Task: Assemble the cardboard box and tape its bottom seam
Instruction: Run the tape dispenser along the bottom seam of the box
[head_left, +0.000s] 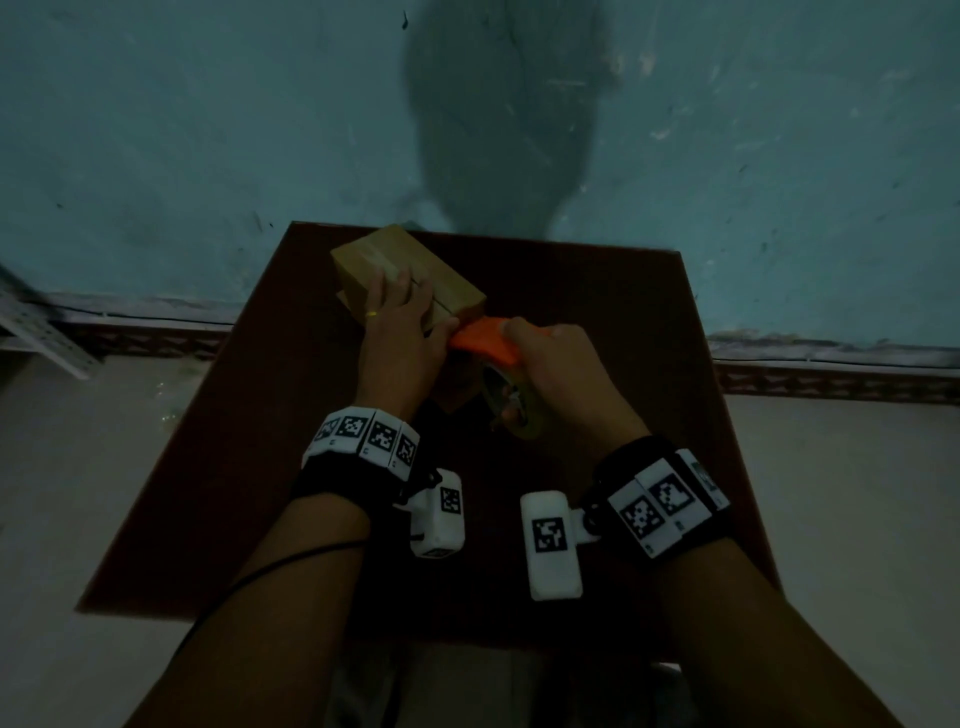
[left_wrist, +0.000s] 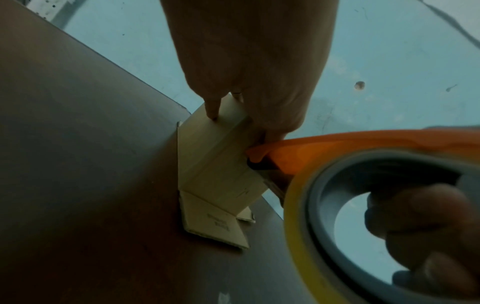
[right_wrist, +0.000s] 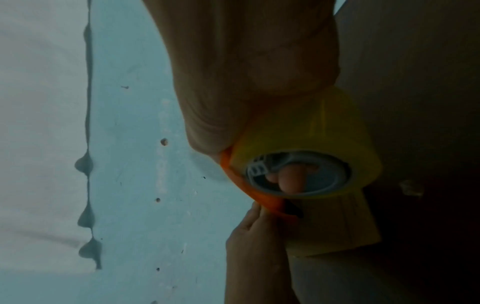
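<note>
Left hand (head_left: 402, 325) flat, fingers straight, pressing cardboard box (head_left: 415, 270) onto table (head_left: 597, 312) — right hand (head_left: 553, 358) gripping orange tape dispenser (head_left: 483, 338) at box's near edge.

Both forearms are bare, with no sleeves showing. The left hand (head_left: 402, 332) wears a thin yellow ring (head_left: 372, 314) on one finger. Each wrist carries a black strap: the left wristband (head_left: 358, 441) and the right wristband (head_left: 670, 504) are faced with white blocks printed with black square-pattern markers. A white boxy camera module (head_left: 550, 545), also marked, hangs from each band. A thin black cable (head_left: 249, 577) runs along the left forearm.
</note>
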